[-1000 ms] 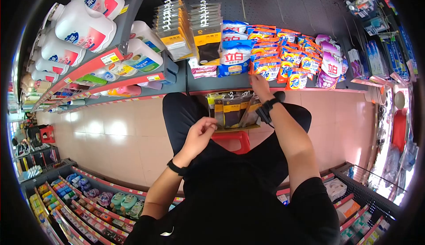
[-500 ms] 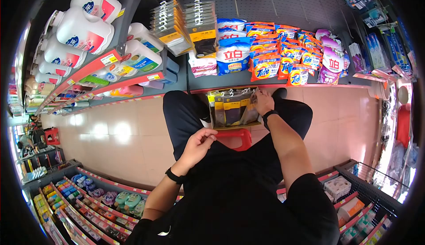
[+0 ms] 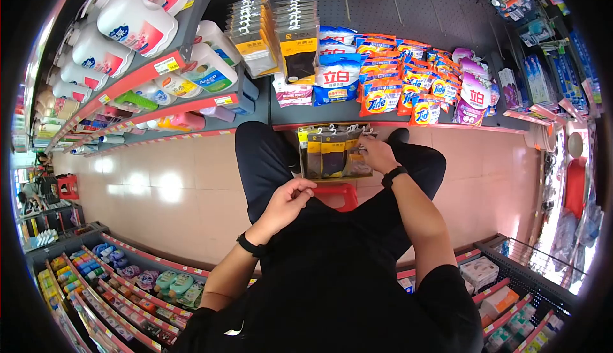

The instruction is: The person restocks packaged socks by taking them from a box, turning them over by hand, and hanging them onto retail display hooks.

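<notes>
Between my knees stands an open cardboard box point(image 3: 348, 179) filled with flat packets point(image 3: 332, 155) that have yellow labels, dark contents and small white plastic hooks. My right hand point(image 3: 378, 155) reaches into its right end, fingers closed on the top of a clear packet point(image 3: 358, 164) with something brown inside. The fingertips are partly hidden among the packets. My left hand point(image 3: 288, 201) hovers above my lap near the box's lower left corner, fingers curled together and holding nothing. A red plastic stool point(image 3: 338, 196) shows just below the box.
Ahead, a shelf holds orange Tide bags point(image 3: 381, 96), blue detergent bags point(image 3: 336, 77) and purple ones point(image 3: 472, 94). Similar hooked packets point(image 3: 297, 46) hang above its left part. White jugs point(image 3: 135, 21) line the left shelves. More stocked shelves point(image 3: 137, 283) stand behind me.
My right hand has shifted slightly left and down over the box, and the clear packet beneath it sits differently. My left hand's fingers are a little more curled. The view has tilted slightly.
</notes>
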A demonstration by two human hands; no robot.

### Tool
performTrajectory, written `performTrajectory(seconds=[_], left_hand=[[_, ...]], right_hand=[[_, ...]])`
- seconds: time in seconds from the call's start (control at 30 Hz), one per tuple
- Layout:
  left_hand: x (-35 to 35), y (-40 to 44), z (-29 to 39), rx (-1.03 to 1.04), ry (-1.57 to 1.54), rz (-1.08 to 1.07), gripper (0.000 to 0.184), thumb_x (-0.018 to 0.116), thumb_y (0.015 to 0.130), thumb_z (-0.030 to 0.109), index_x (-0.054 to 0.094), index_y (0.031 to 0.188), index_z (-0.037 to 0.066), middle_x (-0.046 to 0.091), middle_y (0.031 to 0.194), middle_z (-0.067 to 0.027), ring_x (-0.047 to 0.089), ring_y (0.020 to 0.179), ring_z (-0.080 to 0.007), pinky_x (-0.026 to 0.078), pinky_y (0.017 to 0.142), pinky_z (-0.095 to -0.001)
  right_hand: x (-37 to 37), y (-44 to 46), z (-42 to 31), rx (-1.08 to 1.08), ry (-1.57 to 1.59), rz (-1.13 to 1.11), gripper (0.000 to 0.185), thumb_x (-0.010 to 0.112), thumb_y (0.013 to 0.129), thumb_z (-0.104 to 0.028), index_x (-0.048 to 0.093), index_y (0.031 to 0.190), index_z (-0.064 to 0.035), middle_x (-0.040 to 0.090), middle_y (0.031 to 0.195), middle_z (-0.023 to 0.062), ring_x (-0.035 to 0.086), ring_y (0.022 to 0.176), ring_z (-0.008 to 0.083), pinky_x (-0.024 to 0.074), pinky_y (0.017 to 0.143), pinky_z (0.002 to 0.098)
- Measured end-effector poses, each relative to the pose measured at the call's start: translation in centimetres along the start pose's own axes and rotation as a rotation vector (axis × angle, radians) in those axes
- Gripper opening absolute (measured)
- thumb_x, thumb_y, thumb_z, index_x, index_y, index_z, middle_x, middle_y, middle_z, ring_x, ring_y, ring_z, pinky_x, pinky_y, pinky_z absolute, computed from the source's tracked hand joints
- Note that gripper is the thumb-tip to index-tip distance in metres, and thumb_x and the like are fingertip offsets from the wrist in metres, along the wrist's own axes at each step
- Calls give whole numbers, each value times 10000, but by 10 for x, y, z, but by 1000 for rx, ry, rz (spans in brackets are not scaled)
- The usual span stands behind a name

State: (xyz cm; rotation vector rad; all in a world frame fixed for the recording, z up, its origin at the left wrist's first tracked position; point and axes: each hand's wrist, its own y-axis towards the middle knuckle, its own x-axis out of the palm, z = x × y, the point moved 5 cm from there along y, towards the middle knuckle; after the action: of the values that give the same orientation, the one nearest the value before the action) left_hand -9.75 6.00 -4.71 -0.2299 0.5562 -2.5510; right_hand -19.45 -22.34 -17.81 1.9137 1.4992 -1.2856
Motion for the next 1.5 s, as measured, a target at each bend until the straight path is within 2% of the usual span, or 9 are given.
performTrajectory(seconds=[0.17,0.3,0.37,0.47,0.57,1.03,1.2,1.37,1.5], left_hand=[[1,-3,-3,38,-37,-10,196,584,1001,64,641,1187,35,646,957,17,562,798,-48,464,715,-206],[2,0,4,125,40,36,264,642,974,98,623,1229,34,655,1021,-13,587,884,-83,478,735,-239],[0,-7,46,294,420,229,417,699,930,77,559,1320,34,640,1144,-43,601,1109,-173,441,1010,-313],[2,-2,54,428,450,156,588,789,866,159,521,1374,31,619,1212,-80,583,1076,-172,490,877,-293],[12,-3,56,103,54,-166,645,821,840,152,504,1382,9,622,1192,-75,590,1100,-157,476,951,-285],[17,-24,54,-81,43,-460,448,813,851,104,636,1246,-10,712,1143,-46,629,1037,-103,497,931,-279],[13,-22,48,-21,-65,-326,414,801,865,78,640,1238,-1,706,1132,-24,623,1034,-88,497,930,-273],[7,-18,59,48,-220,-131,409,729,906,6,590,1290,11,680,1190,-39,637,1078,-106,512,958,-286],[6,-12,56,37,-212,-81,389,701,937,30,581,1307,11,674,1196,-38,626,1076,-96,504,956,-277]], right_hand=[[-79,-17,-37,85,317,118,230,692,898,-129,647,1121,-93,700,930,124,692,840,247,532,734,360],[-118,-29,-39,93,782,152,271,671,950,-143,652,1187,-13,710,998,75,657,932,144,515,818,304],[-150,-41,-65,119,998,162,255,660,954,-123,655,1182,-8,710,1026,63,656,948,139,508,835,297],[-159,-51,-82,160,1326,172,212,640,962,-84,662,1157,-5,701,1081,39,643,987,118,487,877,275],[-156,-55,-96,151,1529,181,180,632,981,-105,668,1139,-27,699,1045,22,644,957,107,492,851,264],[-129,-53,-104,215,1466,248,186,633,1000,-153,707,1065,4,714,964,22,653,856,70,507,765,231],[-136,-50,-124,256,1722,304,311,560,1035,-193,594,1270,7,706,1076,55,697,932,125,560,803,281],[-103,-59,-155,182,1610,-158,362,615,1013,-198,574,1322,-15,653,1239,69,642,1113,178,534,931,340],[-75,-60,-169,238,1650,-168,298,603,1015,-120,600,1302,-42,663,1215,27,615,1126,144,494,982,319]])
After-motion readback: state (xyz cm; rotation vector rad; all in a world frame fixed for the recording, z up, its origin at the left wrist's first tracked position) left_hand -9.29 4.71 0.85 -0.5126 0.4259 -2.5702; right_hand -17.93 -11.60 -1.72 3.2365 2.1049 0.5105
